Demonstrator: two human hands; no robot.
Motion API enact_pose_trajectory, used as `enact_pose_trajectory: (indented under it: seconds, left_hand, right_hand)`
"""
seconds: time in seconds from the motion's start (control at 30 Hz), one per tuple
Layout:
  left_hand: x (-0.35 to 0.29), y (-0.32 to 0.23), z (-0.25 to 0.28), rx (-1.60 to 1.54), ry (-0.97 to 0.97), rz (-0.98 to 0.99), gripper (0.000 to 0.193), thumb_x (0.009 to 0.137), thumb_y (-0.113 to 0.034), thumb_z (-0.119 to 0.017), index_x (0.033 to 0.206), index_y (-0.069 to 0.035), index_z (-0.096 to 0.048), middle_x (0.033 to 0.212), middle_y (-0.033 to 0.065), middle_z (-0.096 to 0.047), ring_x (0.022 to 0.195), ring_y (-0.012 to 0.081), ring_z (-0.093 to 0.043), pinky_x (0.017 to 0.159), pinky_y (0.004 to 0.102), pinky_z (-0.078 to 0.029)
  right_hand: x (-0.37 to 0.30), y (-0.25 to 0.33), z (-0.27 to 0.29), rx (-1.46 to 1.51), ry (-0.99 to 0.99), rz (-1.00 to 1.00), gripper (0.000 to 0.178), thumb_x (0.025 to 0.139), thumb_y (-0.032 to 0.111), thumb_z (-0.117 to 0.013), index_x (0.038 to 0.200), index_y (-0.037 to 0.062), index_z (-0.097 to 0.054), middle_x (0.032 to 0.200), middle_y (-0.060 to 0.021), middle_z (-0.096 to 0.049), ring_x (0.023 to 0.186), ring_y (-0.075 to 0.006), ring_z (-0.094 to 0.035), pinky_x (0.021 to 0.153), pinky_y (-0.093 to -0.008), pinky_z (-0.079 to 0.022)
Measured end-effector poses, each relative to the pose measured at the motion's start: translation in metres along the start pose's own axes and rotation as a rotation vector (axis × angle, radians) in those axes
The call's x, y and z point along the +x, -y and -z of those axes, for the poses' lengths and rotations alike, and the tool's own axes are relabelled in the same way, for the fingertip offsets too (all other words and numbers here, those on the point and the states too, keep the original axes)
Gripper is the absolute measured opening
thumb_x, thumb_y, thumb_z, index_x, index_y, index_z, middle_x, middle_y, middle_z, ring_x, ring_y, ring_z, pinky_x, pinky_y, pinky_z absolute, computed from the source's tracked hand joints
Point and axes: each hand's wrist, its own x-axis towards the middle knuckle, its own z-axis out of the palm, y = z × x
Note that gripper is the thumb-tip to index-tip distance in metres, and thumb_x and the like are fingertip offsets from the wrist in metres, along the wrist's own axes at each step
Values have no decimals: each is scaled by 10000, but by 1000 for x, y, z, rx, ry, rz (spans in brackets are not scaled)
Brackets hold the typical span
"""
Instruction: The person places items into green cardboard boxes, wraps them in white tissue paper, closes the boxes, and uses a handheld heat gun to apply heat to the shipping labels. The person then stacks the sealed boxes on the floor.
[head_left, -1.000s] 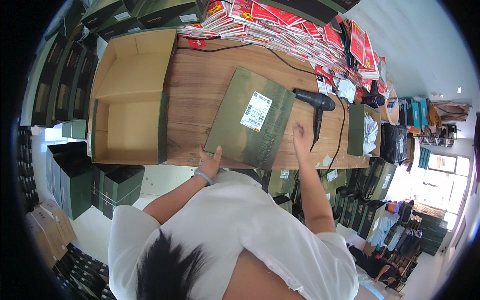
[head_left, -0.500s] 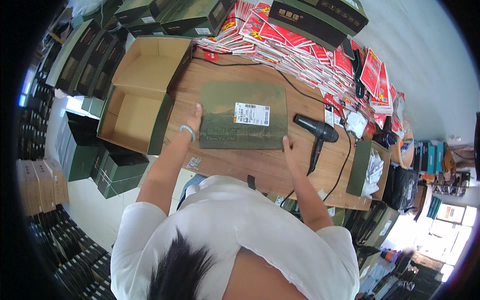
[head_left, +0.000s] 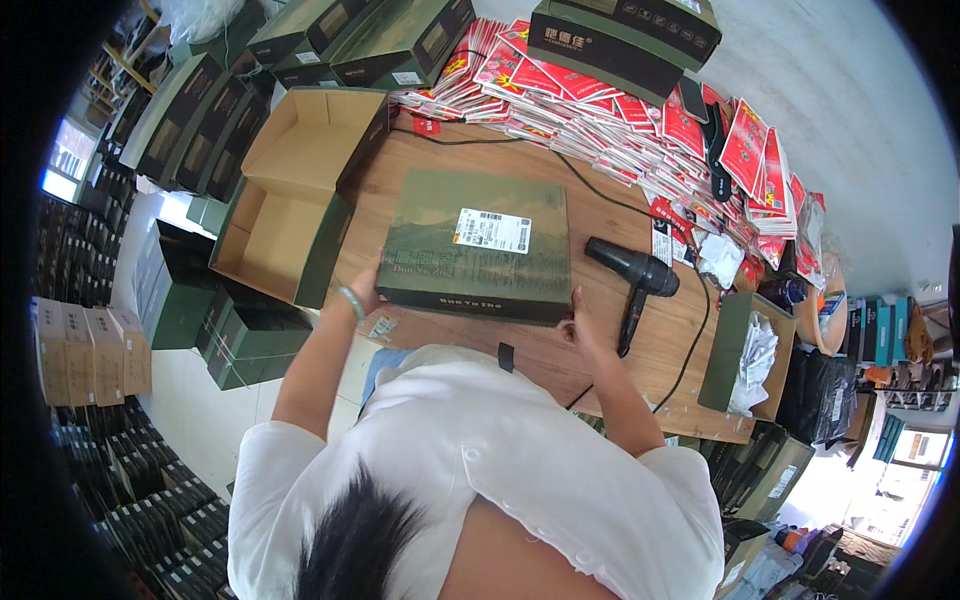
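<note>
1. The closed green box [head_left: 478, 265] was at the centre of the frame, above the wooden table [head_left: 545, 370], its printed lid facing up and its dark front side toward the bottom of the frame. A white label [head_left: 492, 231] was stuck on the lid.
2. The left hand [head_left: 362, 287] was at the box's lower left corner, left of the frame's centre. Its fingers were partly hidden by the box edge, so how far they were open or how firmly they gripped could not be told. A pale bracelet [head_left: 352, 303] circled that wrist.
3. The right hand [head_left: 578, 322] was at the box's lower right corner, with the thumb extended upward along the side and the other fingers bent inward. Whether they gripped the box or only touched it could not be told.
4. An open box [head_left: 322, 262] with a brown inside stood in the upper left, its lid folded back.
5. A black hair dryer [head_left: 640, 272] lay right of centre, near the right hand.
6. Red and white cards [head_left: 600, 125] lay piled along the top. At the right, a small open box [head_left: 722, 350] held crumpled silvery material [head_left: 757, 355].
</note>
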Motion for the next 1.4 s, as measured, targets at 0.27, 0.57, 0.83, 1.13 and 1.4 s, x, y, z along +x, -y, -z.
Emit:
enact_pose_trajectory:
  seconds: [0.27, 0.57, 0.83, 1.13, 1.4]
  left_hand:
    - [-82, -126, -11, -185, 416, -417, 488, 1006, -453, -468, 1300, -69, -529, 1082, 43, -643, 863, 138, -625, 753, 256, -505]
    - [12, 16, -16, 891, -352, -993, 578, 890, -201, -627, 1401, -37, -413, 1026, 249, -619, 950, 387, -612, 906, 454, -473]
    - [-2, 30, 8, 703, 16, -451, 695, 882, -115, -600, 1480, -20, -260, 1209, 291, -584, 1104, 386, -590, 961, 393, -457]
    - [32, 19, 61, 821, 215, -516, 584, 902, -62, -568, 1442, -53, -346, 1173, 198, -617, 1078, 291, -593, 940, 355, -459]
    - [53, 48, 82, 890, 96, -540, 565, 875, -80, -569, 1409, -62, -388, 1206, 233, -597, 1108, 342, -581, 947, 394, -453]
  right_hand:
    - [-77, 173, -39, 1083, 431, 142, 240, 1002, 341, -517, 917, 131, -595, 749, 47, -573, 503, -67, -411, 516, -255, -409]
    - [-12, 300, -88, 970, 352, 675, 253, 986, 334, -542, 942, 94, -613, 832, 3, -641, 633, -98, -519, 593, -253, -415]
    - [-1, 94, -168, -1489, 70, 1100, 803, 714, 382, -795, 1410, 173, -454, 1458, -126, -422, 1367, -345, -348, 1110, -567, -256]
    - [-4, 43, -208, -1440, -64, 1085, 889, 611, 321, -845, 1381, 116, -450, 1434, -77, -419, 1270, -404, -374, 1094, -605, -250]
    - [-32, 67, -182, -1059, -70, 1190, 731, 625, 350, -859, 1220, 41, -567, 1218, -118, -584, 1123, -327, -523, 996, -434, -381]
